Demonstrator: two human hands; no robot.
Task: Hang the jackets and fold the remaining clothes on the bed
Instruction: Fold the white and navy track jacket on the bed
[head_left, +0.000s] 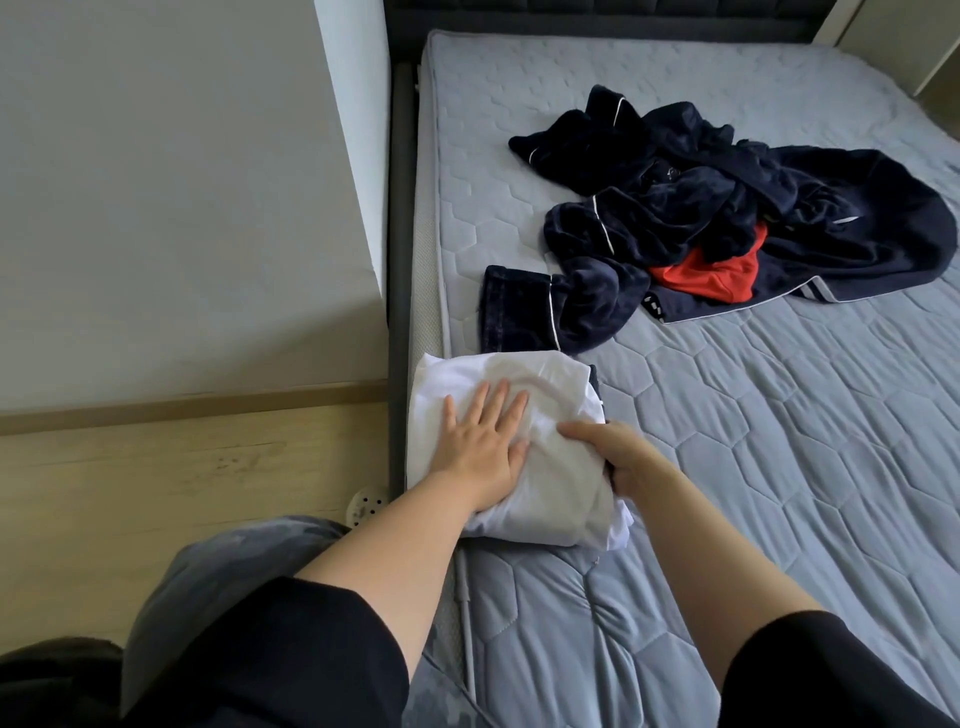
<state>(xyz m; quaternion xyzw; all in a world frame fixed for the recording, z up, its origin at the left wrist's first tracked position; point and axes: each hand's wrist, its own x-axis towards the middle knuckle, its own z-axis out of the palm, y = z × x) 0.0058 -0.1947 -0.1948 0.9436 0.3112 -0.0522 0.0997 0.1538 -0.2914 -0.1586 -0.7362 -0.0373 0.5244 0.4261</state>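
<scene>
A folded white garment (540, 384) lies at the near left edge of the grey quilted mattress (779, 441). My left hand (480, 441) lies flat on top of it, fingers straight and spread. My right hand (618, 457) grips the garment's right edge, thumb on top and fingers curled under the fabric. Farther up the bed lies a heap of dark navy clothes (701, 208) with white piping, with a red garment (711, 275) half buried in it. One navy sleeve or leg (519, 312) reaches down to just above the white garment.
A dark bed frame (397, 260) runs along the mattress's left side, next to a white wall (182, 208). Wooden floor (182, 493) lies below the wall, with a small round white perforated object (366, 504) by the frame. The padded headboard (623, 15) is at the top.
</scene>
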